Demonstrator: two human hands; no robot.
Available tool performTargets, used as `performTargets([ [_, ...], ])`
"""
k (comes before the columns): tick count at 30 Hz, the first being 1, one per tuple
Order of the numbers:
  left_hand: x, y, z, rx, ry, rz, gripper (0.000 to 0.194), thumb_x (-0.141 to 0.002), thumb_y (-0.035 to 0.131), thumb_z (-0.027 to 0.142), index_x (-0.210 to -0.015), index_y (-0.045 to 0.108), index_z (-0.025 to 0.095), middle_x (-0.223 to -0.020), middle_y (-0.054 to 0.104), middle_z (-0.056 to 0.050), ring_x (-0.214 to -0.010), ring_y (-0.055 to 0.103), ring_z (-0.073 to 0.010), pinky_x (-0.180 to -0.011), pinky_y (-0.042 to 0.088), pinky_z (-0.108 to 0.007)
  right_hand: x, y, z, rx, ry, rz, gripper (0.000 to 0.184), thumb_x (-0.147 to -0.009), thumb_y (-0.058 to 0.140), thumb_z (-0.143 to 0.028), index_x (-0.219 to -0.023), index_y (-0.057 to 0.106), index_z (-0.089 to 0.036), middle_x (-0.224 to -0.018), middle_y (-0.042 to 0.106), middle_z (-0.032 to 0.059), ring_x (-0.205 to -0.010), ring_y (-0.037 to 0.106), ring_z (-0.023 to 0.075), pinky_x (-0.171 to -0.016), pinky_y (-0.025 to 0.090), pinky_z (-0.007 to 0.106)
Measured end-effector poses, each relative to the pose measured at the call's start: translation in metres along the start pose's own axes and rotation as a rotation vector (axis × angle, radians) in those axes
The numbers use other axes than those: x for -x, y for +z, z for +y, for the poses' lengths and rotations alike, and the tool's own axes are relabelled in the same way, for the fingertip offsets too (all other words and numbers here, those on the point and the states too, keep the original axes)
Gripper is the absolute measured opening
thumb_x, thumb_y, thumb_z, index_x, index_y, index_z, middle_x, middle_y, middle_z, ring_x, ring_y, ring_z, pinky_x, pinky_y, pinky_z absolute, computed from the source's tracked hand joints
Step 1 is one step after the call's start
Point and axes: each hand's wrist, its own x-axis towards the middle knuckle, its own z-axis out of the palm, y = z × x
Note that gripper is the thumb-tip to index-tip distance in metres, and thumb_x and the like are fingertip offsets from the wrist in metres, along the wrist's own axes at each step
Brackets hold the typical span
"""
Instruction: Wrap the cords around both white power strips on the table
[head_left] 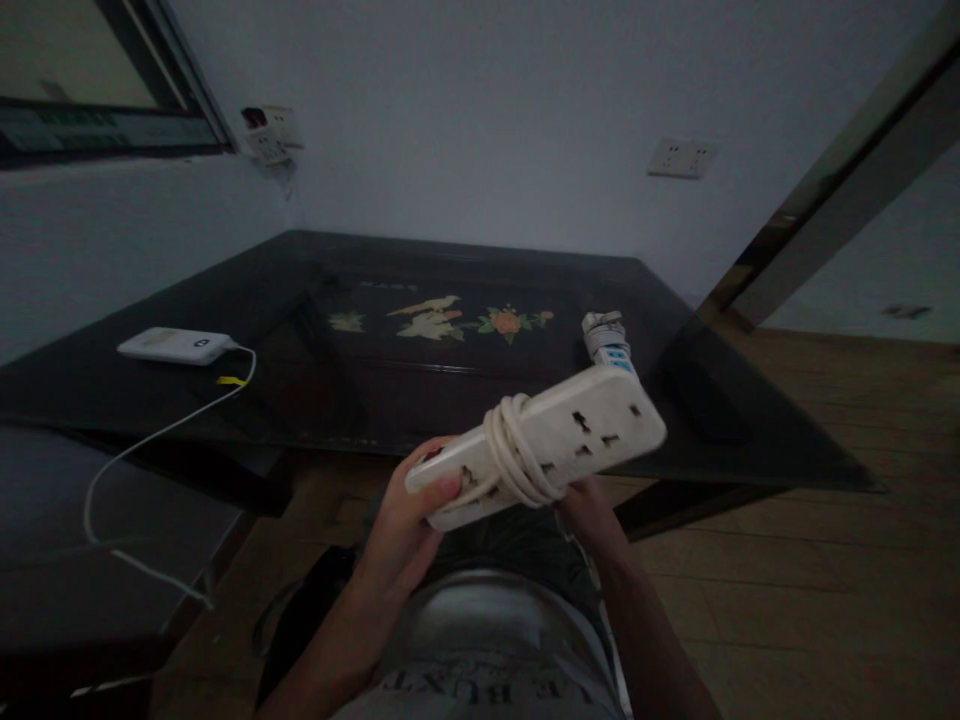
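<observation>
A white power strip [611, 420] is held above the near edge of the table, tilted with its right end higher. Its socket side faces up, and its white cord [517, 455] is wound in several loops around the middle. My left hand [412, 510] grips the strip's left end, thumb on top. Behind the strip's lower edge, by the cord loops, is my right hand [592, 515]; its fingers are hidden. Just beyond the strip, a smaller blue-and-white power strip [616, 357] with a wrapped grey cord [604, 330] lies on the table.
The dark glass-topped table [450, 400] bears a bird-and-flower picture. A white power bank [176, 345] lies at left, its white cable [142, 440] hanging over the edge. A dark flat object [705, 400] lies at right. Wall sockets [682, 158] are behind.
</observation>
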Motion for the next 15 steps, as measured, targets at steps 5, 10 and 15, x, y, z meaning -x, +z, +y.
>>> performTargets([
  [5, -0.032, -0.020, -0.001, -0.016, 0.210, 0.251, 0.041, -0.054, 0.084, 0.028, -0.089, 0.068, 0.014, -0.081, 0.069, -0.003, -0.069, 0.063, -0.0132, -0.064, 0.051, -0.022, 0.014, 0.023, -0.009, 0.071, -0.046, -0.055, 0.040, -0.090, 0.044, -0.041, -0.114, 0.065, -0.017, -0.097, 0.070, 0.0084, -0.090, 0.064, 0.0212, -0.079, 0.049, 0.031],
  [10, -0.043, -0.044, 0.002, -0.226, 0.374, 0.412, 0.043, -0.055, 0.083, 0.029, -0.092, 0.067, 0.013, -0.081, 0.068, -0.001, -0.071, 0.061, -0.0130, -0.068, 0.049, -0.022, 0.050, 0.014, -0.024, 0.279, 0.031, -0.080, 0.033, -0.090, 0.044, -0.038, -0.100, 0.069, -0.018, -0.082, 0.072, 0.0059, -0.076, 0.067, 0.0187, -0.069, 0.051, 0.025],
  [15, -0.038, -0.057, 0.006, -0.383, 0.402, 0.431, 0.043, -0.059, 0.081, 0.032, -0.094, 0.067, 0.013, -0.082, 0.068, -0.002, -0.071, 0.061, -0.0147, -0.066, 0.048, -0.024, 0.064, -0.029, -0.037, 0.426, -0.078, 0.084, 0.029, -0.090, 0.048, -0.039, -0.088, 0.070, -0.021, -0.075, 0.072, 0.0024, -0.067, 0.068, 0.0151, -0.060, 0.051, 0.019],
])
